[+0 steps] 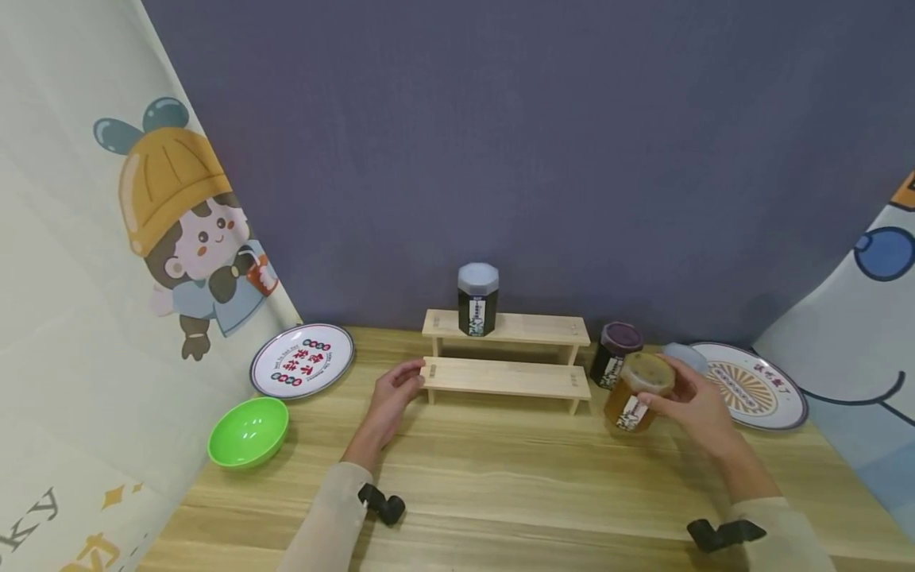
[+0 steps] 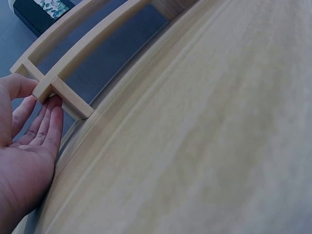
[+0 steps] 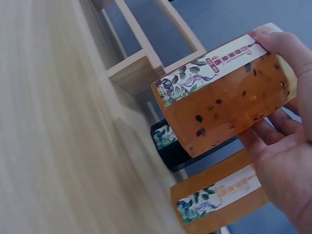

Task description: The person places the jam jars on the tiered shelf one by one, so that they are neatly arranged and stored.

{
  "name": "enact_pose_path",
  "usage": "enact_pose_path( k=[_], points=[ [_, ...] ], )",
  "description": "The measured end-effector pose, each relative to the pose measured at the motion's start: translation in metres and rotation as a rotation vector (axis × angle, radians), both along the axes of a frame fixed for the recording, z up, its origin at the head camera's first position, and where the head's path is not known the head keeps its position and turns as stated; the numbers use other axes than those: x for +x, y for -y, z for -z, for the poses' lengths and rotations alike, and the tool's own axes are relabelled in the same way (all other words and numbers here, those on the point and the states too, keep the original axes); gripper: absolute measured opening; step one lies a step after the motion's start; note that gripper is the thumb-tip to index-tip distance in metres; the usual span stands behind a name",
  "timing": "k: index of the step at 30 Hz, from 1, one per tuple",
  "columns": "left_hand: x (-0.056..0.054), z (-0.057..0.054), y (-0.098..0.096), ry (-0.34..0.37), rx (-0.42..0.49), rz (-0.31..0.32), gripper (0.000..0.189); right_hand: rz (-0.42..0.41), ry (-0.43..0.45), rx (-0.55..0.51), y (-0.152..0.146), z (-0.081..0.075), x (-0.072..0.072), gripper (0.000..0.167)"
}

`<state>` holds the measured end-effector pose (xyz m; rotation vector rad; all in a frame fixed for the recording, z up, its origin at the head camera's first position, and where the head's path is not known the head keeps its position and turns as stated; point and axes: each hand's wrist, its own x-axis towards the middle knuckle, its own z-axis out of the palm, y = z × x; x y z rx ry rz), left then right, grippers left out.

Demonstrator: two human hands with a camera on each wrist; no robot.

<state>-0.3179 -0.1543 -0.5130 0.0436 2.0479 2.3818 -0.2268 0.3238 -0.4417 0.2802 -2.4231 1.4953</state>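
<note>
My right hand (image 1: pixel 693 405) grips an amber jam jar (image 1: pixel 623 405) near its lid, thumb on one side and fingers round the other. Dark seeds and a white leafy label show on this jar in the right wrist view, where it tilts over the wood. My left hand (image 1: pixel 389 401) pinches the left end of the lower plank (image 1: pixel 500 377) of a two-step wooden rack, thumb above and fingertips beneath. On the upper step (image 1: pixel 536 326) stands a dark jar (image 1: pixel 477 298) with a pale lid.
Right of the rack stands a dark jar with a purple lid (image 1: pixel 618 338). Another orange jar (image 3: pixel 219 200) is behind my right hand. A patterned plate (image 1: pixel 779 397) lies far right; another plate (image 1: pixel 336 357) and a green bowl (image 1: pixel 246 433) are at left. A dark curtain (image 1: pixel 529 159) closes the back.
</note>
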Motion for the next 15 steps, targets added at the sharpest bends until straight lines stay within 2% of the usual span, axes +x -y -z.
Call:
enact_pose_path(
  k=[3, 9, 15],
  points=[
    [0.001, -0.001, -0.001, 0.000, 0.002, -0.003, 0.041, -0.006, -0.011, 0.003, 0.000, -0.006, -0.001, 0.068],
    [0.000, -0.002, -0.001, -0.001, 0.007, -0.003, 0.041, 0.001, 0.027, 0.013, 0.000, -0.019, -0.003, 0.069],
    [-0.001, 0.000, 0.000, 0.005, 0.006, -0.004, 0.041, -0.109, 0.034, -0.139, 0.002, -0.031, -0.007, 0.066]
  ],
)
